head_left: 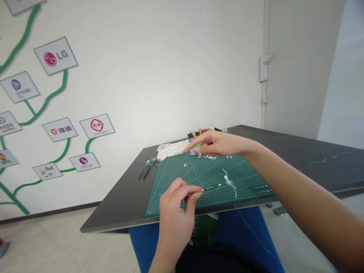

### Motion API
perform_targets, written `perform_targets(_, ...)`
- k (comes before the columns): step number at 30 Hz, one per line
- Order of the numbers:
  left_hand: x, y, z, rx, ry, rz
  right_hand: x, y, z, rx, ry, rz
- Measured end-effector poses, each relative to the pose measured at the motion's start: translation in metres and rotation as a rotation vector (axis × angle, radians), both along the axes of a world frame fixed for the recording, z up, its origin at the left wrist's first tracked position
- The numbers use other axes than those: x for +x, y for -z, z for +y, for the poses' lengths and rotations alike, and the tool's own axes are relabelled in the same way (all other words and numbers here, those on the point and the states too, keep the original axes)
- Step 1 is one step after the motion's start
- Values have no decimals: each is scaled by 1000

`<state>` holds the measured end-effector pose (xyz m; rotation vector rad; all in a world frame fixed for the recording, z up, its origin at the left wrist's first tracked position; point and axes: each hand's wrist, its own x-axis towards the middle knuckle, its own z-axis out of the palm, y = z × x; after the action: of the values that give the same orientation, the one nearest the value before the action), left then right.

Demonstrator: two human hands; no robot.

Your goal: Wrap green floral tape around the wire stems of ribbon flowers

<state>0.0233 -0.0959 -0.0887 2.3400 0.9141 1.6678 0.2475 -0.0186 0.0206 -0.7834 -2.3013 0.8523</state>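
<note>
My left hand pinches a thin green stick by one end, above the front part of a green cutting mat. White wispy strands, perhaps thread or ribbon, spread at the stick's far end. My right hand reaches over the mat's back, index finger stretched out and apart from the thumb, with nothing visible in it. Close to its fingertips lie a white sheet and a small clear object partly hidden by the hand. Small purple-and-white looped pieces rest on the mat.
Two dark sticks with pale blue flower-like tops lie left of the mat on the dark table. A box with coloured spools stands at the back, partly covered by my right hand. A fine thread hangs past the front edge.
</note>
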Motion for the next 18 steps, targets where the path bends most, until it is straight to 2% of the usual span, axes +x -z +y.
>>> perform_targets(4, -2, -1, 0, -7, -16, -24, 2, 28, 17, -91, 2, -34)
perform_targets(8, -5, -2, 4, -2, -54, -73, 3, 66, 20, -199, 6, -48)
perform_targets(13, -9, 0, 11, -18, -104, -105, 5, 114, -7, -286, -19, -26)
perform_targets(15, -10, 1, 13, -19, -118, -111, 5, 125, -23, -337, -32, -20)
perform_targets(18, -10, 2, 17, -16, -124, -106, 7, 131, -49, -390, -29, -15)
